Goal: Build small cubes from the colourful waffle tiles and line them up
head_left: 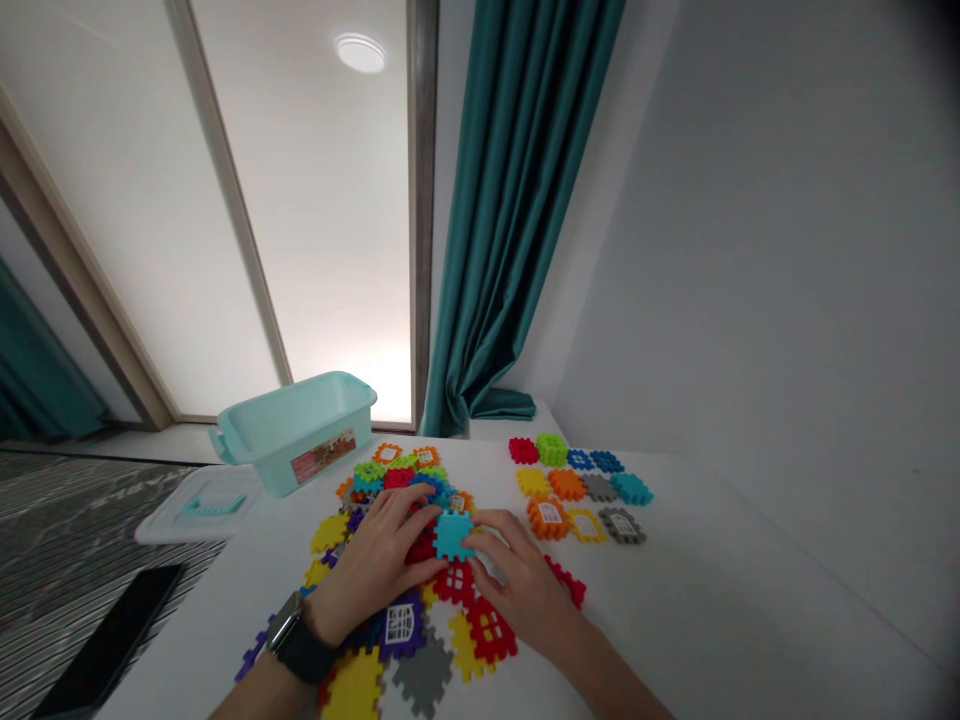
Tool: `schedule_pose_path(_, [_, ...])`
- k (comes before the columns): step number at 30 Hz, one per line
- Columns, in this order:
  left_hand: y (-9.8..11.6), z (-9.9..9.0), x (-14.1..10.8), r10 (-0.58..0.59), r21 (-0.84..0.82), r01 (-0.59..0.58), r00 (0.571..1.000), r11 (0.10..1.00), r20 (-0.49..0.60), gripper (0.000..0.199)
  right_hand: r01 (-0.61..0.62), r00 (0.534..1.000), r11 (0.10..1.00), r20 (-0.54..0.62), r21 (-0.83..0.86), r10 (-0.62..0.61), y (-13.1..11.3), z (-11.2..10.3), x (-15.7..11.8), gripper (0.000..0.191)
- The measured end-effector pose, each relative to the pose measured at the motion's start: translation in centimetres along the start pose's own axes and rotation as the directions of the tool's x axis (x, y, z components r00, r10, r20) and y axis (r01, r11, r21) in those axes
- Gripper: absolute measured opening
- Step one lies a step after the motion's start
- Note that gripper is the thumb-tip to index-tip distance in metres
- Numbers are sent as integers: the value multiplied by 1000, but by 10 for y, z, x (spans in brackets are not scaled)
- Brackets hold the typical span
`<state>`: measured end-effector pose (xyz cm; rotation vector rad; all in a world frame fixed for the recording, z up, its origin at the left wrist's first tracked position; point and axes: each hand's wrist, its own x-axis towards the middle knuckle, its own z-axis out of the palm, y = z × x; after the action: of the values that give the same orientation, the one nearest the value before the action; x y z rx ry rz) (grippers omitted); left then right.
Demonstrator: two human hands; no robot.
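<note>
Working at a white table [675, 570], above a loose pile of toothed plastic pieces [401, 622], with tidy rows of blocks [567, 486] to the far right. Gripping by the edges, with left hand [391, 540] and right hand [525, 583] together, one cyan square [453, 537] raised over the pile. Seemingly at a handling or turning step, calling next for an even pinch and a clean release by one side. Cannot make out pieces beneath the left wrist, the square's underside, or the exact left fingertip contact.
</note>
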<state>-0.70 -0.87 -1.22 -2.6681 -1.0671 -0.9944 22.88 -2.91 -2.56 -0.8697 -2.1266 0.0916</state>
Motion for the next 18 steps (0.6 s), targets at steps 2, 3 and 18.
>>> schedule_pose_path(2, [0, 0, 0, -6, -5, 6, 1000, 1000, 5, 48, 13, 1000, 1000, -2, -18, -13, 1, -1, 1, 30])
schedule_pose_path(3, [1, 0, -1, -9, -6, 9, 1000, 1000, 9, 48, 21, 1000, 999, 2, -25, -21, 1, -1, 1, 30])
schedule_pose_path(18, [-1, -1, 1, 11, -9, -11, 1000, 1000, -7, 42, 74, 997, 994, 12, -84, -73, 4, -2, 2, 25])
